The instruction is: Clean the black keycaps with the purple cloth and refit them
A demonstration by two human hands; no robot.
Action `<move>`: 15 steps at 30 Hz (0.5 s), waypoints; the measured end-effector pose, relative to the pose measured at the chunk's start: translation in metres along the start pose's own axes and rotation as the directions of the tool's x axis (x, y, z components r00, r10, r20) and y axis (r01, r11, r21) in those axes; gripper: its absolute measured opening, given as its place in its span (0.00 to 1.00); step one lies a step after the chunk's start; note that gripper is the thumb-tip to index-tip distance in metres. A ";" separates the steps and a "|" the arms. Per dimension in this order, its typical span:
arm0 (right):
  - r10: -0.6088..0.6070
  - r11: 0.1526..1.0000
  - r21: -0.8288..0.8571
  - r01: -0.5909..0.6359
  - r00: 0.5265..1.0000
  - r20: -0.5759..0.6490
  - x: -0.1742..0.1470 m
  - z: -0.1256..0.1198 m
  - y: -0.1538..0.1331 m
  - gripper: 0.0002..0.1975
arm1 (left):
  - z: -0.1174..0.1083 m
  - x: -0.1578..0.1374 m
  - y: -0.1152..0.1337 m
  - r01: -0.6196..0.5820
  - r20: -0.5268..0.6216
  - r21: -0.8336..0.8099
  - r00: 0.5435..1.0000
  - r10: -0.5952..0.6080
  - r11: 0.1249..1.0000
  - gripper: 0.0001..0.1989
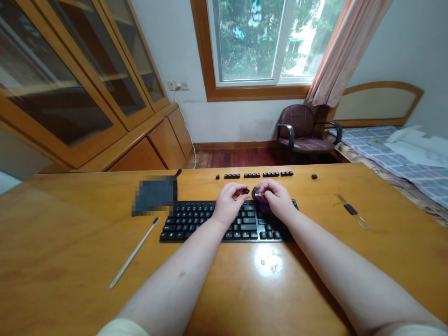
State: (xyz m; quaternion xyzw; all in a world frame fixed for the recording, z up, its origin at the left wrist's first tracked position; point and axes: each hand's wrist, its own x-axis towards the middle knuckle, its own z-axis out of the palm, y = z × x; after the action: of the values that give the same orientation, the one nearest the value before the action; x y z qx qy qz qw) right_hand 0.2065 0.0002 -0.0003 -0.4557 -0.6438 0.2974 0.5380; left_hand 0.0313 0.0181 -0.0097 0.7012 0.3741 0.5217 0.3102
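Over the keyboard [249,221], the left hand [230,201] pinched a black keycap [246,191]; the right hand [277,198], near but apart, gripped purple cloth [262,206]. Loose keycaps [252,175] lay in line beyond the keyboard.

No text, brand or number is legible. The black rectangular plastic keyboard [196,221] bears pale legends — too small to read. On the row of small black plastic keycaps [252,175], markings cannot be made out. The flat dark blue-grey pouch [156,196] is pixelated — unreadable.
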 end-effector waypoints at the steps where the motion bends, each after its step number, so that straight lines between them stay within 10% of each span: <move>1: -0.020 0.998 -0.050 0.022 0.999 0.038 -0.002 0.001 -0.003 0.04 | 0.000 0.000 -0.001 0.009 0.007 -0.014 1.000 -0.009 1.000 0.11; 15: 0.067 0.948 -0.314 -0.046 0.996 0.057 -0.004 0.004 -0.014 0.10 | 0.003 -0.003 -0.004 0.063 0.138 -0.070 0.989 -0.053 0.996 0.11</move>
State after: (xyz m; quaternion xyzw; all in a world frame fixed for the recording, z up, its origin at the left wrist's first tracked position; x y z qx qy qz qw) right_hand 0.1985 -0.0089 0.0090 -0.5432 -0.6870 0.2221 0.4286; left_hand 0.0327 0.0178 -0.0156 0.7120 0.3529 0.4767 0.3759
